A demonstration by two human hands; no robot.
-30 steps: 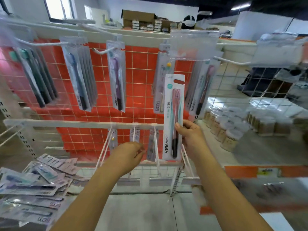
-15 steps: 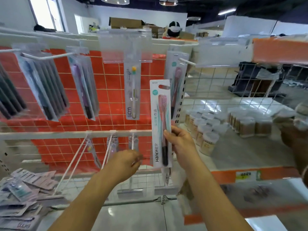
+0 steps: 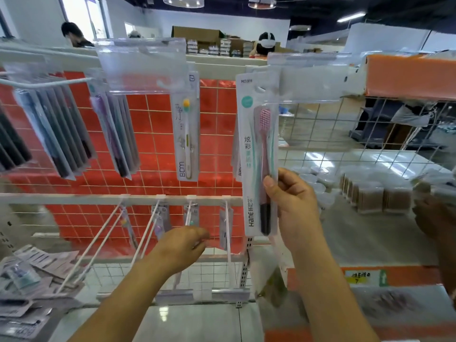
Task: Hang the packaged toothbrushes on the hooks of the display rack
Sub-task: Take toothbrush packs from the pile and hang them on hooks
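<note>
My right hand [image 3: 293, 203] grips the lower part of a white Hane pack with a pink toothbrush [image 3: 259, 154], held upright with its top slot at an upper hook of the display rack [image 3: 217, 134], in front of another Hane pack. My left hand [image 3: 183, 245] hovers low by the lower row of white hooks [image 3: 228, 233], fingers loosely curled, holding nothing that I can see. A BDM pack with a yellow-headed brush [image 3: 186, 134] hangs to the left. Dark-brush packs [image 3: 59, 134] and purple-brush packs [image 3: 116, 134] hang further left.
A loose pile of toothbrush packs [image 3: 32, 282] lies at the lower left. Clear jars [image 3: 375, 193] stand on the wire shelf to the right. Another person's hand [image 3: 434, 218] shows at the right edge. People stand behind the rack.
My right hand has lifted the Hane pack up to the upper hook level. The view has shifted rightward. My left hand stays near the lower hooks.
</note>
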